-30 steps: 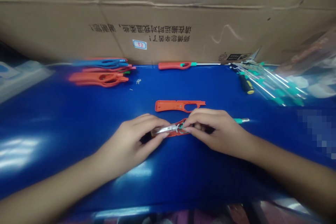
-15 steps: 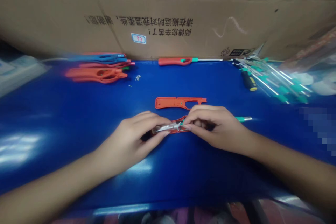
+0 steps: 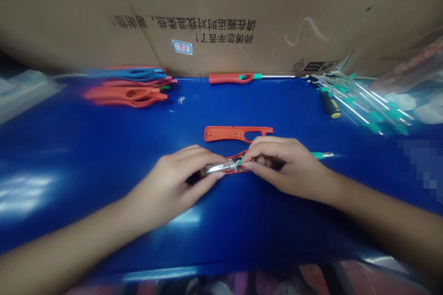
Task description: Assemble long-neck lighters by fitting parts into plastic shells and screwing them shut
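On the blue table (image 3: 104,156), both my hands pinch one half-built orange lighter (image 3: 231,167). It is an open orange shell with a clear tube inside. A green and metal nozzle (image 3: 321,155) sticks out to the right of it. My left hand (image 3: 180,182) grips its left end, fingers closed on the clear tube. Over the middle, my right hand (image 3: 277,166) is closed with its fingertips at a small green part. A second orange shell half (image 3: 237,133) lies flat just beyond my hands, touching neither hand.
A large cardboard box (image 3: 221,18) walls off the back. At back left lies a stack of orange and blue shell halves (image 3: 129,86). A finished orange lighter (image 3: 242,77) lies at the back centre. Several green-tipped metal tubes (image 3: 367,106) and a black-and-yellow screwdriver (image 3: 328,103) lie at right.
The view has tilted slightly, so everything sits a little lower against the box. My hands hold the same grip on the lighter with only tiny finger shifts.
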Demonstrator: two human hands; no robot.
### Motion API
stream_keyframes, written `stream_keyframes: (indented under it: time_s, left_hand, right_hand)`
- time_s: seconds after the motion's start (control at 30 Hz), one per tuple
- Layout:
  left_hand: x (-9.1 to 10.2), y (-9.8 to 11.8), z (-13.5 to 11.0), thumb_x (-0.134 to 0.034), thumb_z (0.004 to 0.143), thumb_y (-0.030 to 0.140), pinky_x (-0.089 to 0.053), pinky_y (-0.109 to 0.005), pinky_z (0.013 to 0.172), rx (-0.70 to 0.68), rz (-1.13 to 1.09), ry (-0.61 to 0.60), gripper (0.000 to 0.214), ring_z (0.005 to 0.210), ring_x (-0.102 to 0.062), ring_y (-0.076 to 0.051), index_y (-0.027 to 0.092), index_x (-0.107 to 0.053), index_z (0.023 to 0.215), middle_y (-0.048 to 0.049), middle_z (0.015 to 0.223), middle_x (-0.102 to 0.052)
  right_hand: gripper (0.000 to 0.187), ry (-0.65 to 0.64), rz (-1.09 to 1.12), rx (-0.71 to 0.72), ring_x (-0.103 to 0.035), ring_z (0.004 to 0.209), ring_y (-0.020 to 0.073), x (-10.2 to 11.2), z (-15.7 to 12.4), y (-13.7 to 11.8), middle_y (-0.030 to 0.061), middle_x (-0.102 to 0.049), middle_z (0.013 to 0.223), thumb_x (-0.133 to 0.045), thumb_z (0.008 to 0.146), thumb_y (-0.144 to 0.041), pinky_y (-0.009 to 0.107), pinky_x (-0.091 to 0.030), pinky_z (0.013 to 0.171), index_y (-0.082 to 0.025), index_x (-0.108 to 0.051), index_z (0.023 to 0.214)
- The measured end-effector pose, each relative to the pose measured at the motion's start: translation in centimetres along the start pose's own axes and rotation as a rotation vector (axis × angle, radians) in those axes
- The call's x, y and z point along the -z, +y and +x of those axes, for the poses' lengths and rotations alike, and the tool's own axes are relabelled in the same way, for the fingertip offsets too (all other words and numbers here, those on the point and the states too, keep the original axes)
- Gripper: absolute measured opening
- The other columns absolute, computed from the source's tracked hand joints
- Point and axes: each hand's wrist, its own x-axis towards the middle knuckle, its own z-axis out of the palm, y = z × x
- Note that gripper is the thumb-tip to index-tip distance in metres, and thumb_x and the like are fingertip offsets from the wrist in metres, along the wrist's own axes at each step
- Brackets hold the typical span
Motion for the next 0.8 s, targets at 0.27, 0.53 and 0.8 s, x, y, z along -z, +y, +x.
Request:
stream_keyframes:
  time_s: [0.27, 0.53, 0.8]
  left_hand:
    - [-0.09, -0.01, 0.01, -0.067, 0.095, 0.019, -0.054, -0.024, 0.081, -0.002, 0.005, 0.014, 0.020, 0.092, -0.069, -0.014, 0.018, -0.071, 0.114, -0.0040, 0.104, -0.075]
    - [-0.32, 0.16, 0.08, -0.068, 0.093, 0.019, -0.055, -0.023, 0.080, -0.004, -0.014, 0.032, 0.021, 0.090, -0.070, -0.014, 0.017, -0.073, 0.114, -0.0046, 0.103, -0.076]
    - [-0.32, 0.23, 0.03, -0.069, 0.093, 0.018, -0.056, -0.024, 0.078, 0.000, -0.016, 0.043, 0.021, 0.089, -0.071, -0.014, 0.018, -0.073, 0.113, -0.0046, 0.103, -0.077]
  right_hand:
    - [0.011, -0.009, -0.012, 0.012, -0.048, 0.057, 0.0044, 0.05, 0.01, -0.11, 0.0031, -0.065, 0.081, -0.063, 0.094, -0.017, 0.019, -0.039, 0.051, -0.013, -0.072, 0.089]
    - [0.010, -0.006, -0.016, 0.011, -0.048, 0.056, 0.0050, -0.04, 0.04, -0.14, 0.0019, -0.064, 0.079, -0.062, 0.094, -0.016, 0.020, -0.039, 0.051, -0.014, -0.072, 0.089]
    - [0.013, -0.009, -0.020, 0.021, -0.048, 0.056, 0.0051, -0.06, -0.02, -0.11, 0.0048, -0.067, 0.082, -0.062, 0.094, -0.017, 0.020, -0.039, 0.052, -0.012, -0.073, 0.089]
